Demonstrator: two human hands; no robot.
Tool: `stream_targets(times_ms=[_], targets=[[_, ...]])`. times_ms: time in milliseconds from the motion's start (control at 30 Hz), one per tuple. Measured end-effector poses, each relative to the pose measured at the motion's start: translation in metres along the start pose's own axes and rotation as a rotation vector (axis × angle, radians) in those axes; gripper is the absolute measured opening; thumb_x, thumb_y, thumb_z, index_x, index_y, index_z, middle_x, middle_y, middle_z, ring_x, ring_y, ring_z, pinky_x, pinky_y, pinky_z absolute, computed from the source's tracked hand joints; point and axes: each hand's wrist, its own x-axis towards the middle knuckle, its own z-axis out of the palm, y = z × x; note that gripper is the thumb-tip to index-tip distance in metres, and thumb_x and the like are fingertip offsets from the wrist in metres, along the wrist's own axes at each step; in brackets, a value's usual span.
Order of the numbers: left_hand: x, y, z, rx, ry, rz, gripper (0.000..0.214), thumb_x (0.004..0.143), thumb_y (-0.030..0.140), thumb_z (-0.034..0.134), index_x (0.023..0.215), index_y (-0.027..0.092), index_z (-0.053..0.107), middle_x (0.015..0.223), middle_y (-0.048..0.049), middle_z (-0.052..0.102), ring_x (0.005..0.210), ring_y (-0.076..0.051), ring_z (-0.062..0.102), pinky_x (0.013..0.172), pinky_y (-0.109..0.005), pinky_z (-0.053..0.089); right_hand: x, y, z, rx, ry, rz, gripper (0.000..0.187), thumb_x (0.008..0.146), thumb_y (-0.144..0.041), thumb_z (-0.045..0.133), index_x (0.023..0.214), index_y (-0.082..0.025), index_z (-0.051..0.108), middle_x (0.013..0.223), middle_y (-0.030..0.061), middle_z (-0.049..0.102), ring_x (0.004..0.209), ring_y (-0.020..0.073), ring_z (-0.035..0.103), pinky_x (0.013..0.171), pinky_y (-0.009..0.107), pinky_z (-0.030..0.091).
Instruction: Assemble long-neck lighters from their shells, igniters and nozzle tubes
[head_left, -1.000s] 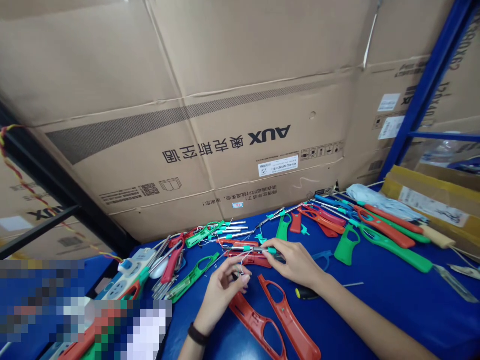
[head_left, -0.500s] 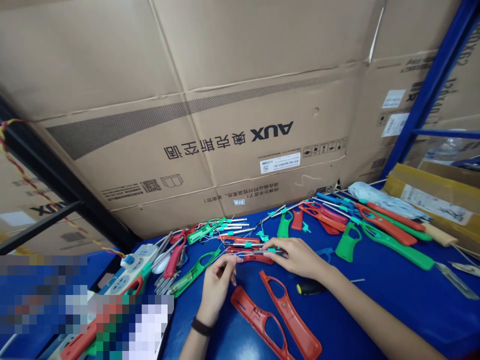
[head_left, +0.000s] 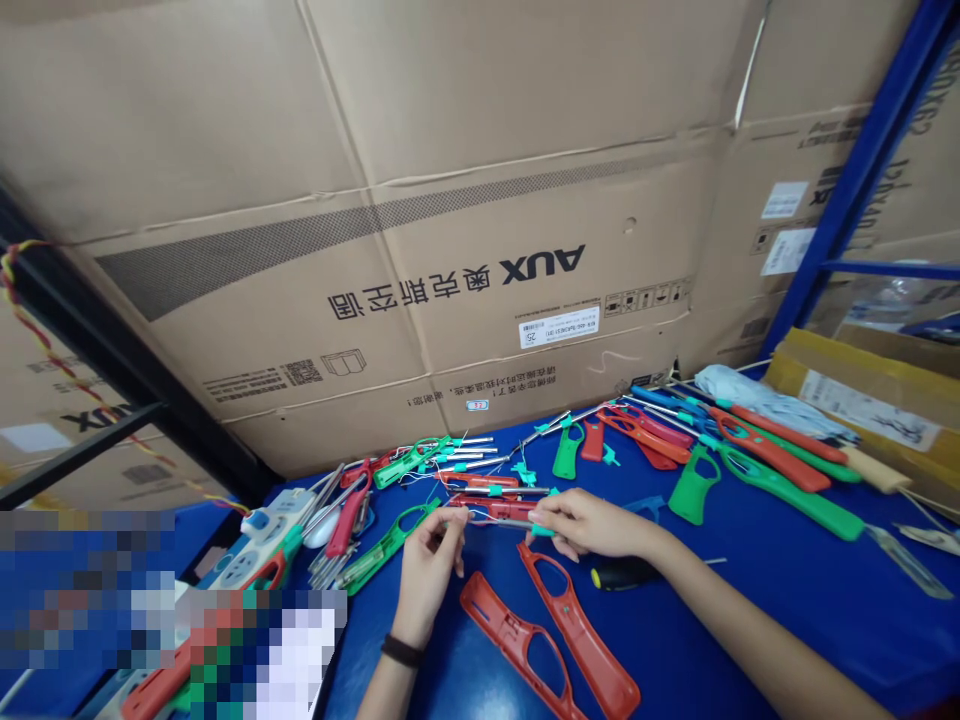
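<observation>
In the head view my right hand (head_left: 589,522) is closed on a small grey igniter (head_left: 514,523) with a green end, held roughly level over the table. A thin white wire (head_left: 478,515) leads from it to my left hand (head_left: 433,545), whose fingertips are pinched on the wire's end. Just behind both hands lie a red lighter casing (head_left: 491,508) and a metal lighter tube (head_left: 525,491). Nearer to me rest two red casing halves, one open side up (head_left: 514,628) and the other (head_left: 592,640) to its right.
A black and yellow screwdriver (head_left: 622,573) lies behind my right forearm. Green and red lighter parts (head_left: 409,465) with metal tubes are spread along the back. A power strip (head_left: 247,560) is at left, a cardboard box wall (head_left: 450,220) behind, a knife (head_left: 911,560) at right.
My right hand has shifted slightly toward me and turned, bringing the igniter's green end into view. My left hand has hardly moved and stays on the wire.
</observation>
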Motion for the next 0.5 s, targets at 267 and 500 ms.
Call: stream_targets(times_ms=[267, 500], targets=[[-0.001, 0.001, 0.002, -0.032, 0.046, 0.045, 0.045, 0.069, 0.052, 0.069, 0.098, 0.018, 0.063, 0.052, 0.0093, 0.043, 0.04, -0.007, 0.04, 0.036, -0.017, 0.04, 0.001, 0.0, -0.001, 0.202, -0.05, 0.105, 0.047, 0.087, -0.063, 0.041, 0.094, -0.017, 0.05, 0.042, -0.0097, 0.045, 0.03, 0.0047, 0.03, 0.033, 0.016, 0.024], [0.007, -0.006, -0.003, -0.057, 0.127, 0.03, 0.045, 0.065, 0.055, 0.071, 0.091, 0.018, 0.065, 0.057, 0.0076, 0.05, 0.042, -0.006, 0.042, 0.038, -0.017, 0.04, 0.001, 0.0, -0.006, 0.298, 0.007, 0.109, 0.048, 0.084, -0.065, 0.044, 0.096, -0.019, 0.046, 0.043, -0.0105, 0.044, 0.031, 0.0036, 0.03, 0.03, 0.013, 0.02]])
